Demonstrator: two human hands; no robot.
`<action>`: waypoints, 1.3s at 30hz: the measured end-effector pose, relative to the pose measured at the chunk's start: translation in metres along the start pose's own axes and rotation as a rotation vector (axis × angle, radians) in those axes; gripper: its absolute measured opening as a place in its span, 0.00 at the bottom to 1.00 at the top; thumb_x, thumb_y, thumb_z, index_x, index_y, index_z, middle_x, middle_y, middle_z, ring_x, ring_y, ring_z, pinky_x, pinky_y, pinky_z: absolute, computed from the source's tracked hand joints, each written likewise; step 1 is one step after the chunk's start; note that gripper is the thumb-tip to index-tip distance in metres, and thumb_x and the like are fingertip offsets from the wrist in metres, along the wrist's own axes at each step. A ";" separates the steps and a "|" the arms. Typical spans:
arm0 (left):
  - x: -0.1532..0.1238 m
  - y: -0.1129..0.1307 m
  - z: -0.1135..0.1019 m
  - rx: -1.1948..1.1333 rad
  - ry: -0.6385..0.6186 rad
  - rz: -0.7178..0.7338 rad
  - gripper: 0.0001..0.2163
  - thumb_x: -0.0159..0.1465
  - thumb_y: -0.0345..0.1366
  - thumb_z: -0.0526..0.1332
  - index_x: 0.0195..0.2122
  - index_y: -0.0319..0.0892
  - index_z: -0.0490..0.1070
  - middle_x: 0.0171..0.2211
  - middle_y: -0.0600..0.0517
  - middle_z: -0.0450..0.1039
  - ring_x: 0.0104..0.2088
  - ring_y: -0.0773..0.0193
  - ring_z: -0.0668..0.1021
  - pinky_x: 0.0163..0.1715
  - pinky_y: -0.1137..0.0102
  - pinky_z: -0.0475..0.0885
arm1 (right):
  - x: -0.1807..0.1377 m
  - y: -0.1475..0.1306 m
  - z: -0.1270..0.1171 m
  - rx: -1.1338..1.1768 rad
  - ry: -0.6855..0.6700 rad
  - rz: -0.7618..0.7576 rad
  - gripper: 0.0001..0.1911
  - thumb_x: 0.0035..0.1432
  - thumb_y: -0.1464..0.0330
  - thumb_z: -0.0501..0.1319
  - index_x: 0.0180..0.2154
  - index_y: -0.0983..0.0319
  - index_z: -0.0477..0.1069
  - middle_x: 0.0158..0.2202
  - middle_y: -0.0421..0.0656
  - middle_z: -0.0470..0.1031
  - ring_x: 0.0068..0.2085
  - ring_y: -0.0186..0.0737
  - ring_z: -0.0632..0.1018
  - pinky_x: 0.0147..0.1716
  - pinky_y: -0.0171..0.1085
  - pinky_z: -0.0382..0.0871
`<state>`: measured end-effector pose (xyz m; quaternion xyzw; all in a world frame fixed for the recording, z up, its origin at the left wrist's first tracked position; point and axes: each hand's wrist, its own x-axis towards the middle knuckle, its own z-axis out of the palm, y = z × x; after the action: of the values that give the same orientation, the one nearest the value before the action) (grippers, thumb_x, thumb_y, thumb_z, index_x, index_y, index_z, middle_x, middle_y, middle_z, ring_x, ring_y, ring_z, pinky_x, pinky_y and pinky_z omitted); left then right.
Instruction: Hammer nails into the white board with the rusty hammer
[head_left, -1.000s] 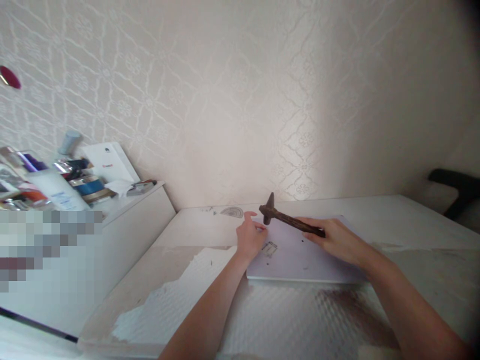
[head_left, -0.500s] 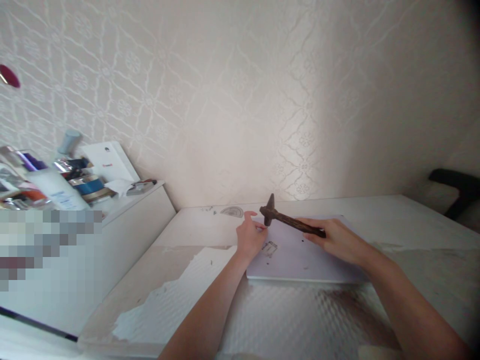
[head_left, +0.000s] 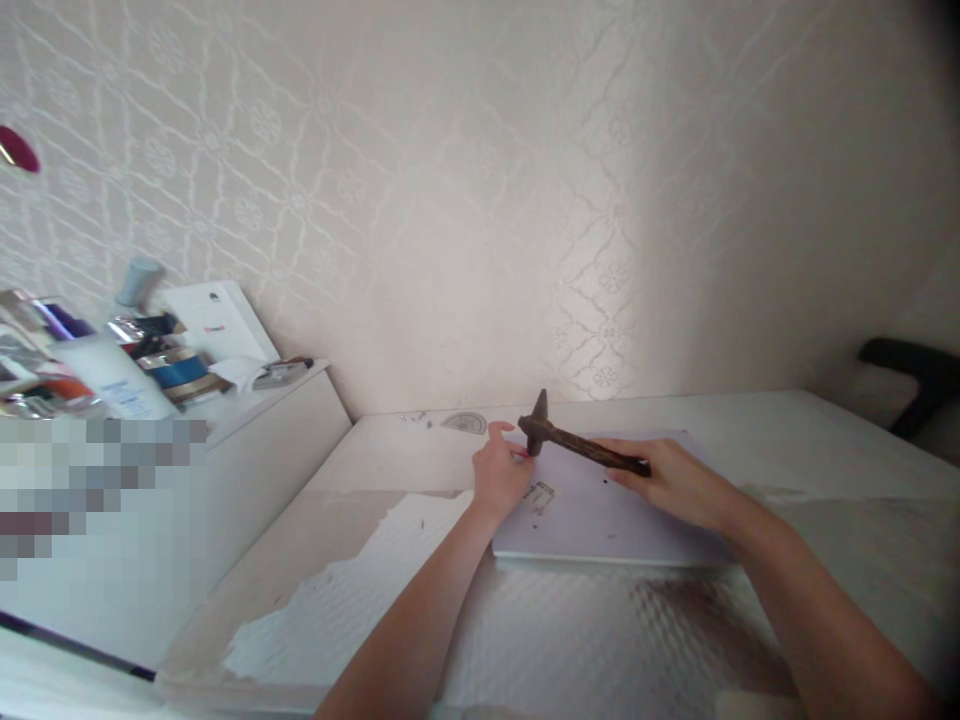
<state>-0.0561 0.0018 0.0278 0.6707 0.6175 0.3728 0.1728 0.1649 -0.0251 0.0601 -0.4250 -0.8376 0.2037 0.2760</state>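
My right hand [head_left: 679,484] is closed around the handle of a dark, rusty hammer [head_left: 576,442], whose head hangs just above the far left corner of a flat white board [head_left: 600,515]. My left hand [head_left: 501,474] rests at that corner, fingers pinched together under the hammer head on something too small to make out. A small metal fitting [head_left: 538,494] lies on the board beside the left hand.
The board lies on a worn white table [head_left: 360,580] with peeling surface, against a patterned wall. A white cabinet [head_left: 247,440] at the left carries bottles, tins and a white box. A dark chair arm [head_left: 911,365] shows at the far right.
The hammer head has dipped slightly toward my left hand's fingertips. Both hands otherwise stay where they were.
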 end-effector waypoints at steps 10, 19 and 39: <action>0.000 0.001 -0.001 -0.019 -0.003 -0.009 0.22 0.51 0.29 0.59 0.46 0.44 0.54 0.30 0.55 0.75 0.39 0.61 0.74 0.44 0.67 0.62 | 0.001 -0.001 -0.001 -0.039 0.045 0.008 0.26 0.53 0.71 0.54 0.55 0.52 0.61 0.50 0.36 0.69 0.48 0.45 0.72 0.48 0.41 0.64; -0.001 0.002 -0.002 -0.030 -0.023 -0.010 0.22 0.51 0.28 0.59 0.46 0.44 0.54 0.30 0.55 0.75 0.39 0.61 0.74 0.44 0.66 0.62 | 0.000 -0.001 -0.001 -0.037 0.063 0.020 0.25 0.54 0.70 0.53 0.55 0.53 0.61 0.49 0.37 0.70 0.48 0.46 0.71 0.48 0.43 0.64; 0.001 0.000 -0.003 -0.034 -0.041 -0.024 0.23 0.50 0.30 0.60 0.47 0.44 0.55 0.32 0.54 0.76 0.39 0.61 0.74 0.44 0.66 0.62 | 0.000 0.000 -0.001 -0.024 0.067 0.002 0.25 0.53 0.70 0.54 0.54 0.52 0.62 0.48 0.35 0.71 0.48 0.46 0.72 0.49 0.42 0.64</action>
<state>-0.0576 0.0019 0.0300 0.6679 0.6152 0.3674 0.2013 0.1651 -0.0250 0.0606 -0.4359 -0.8298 0.1796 0.2984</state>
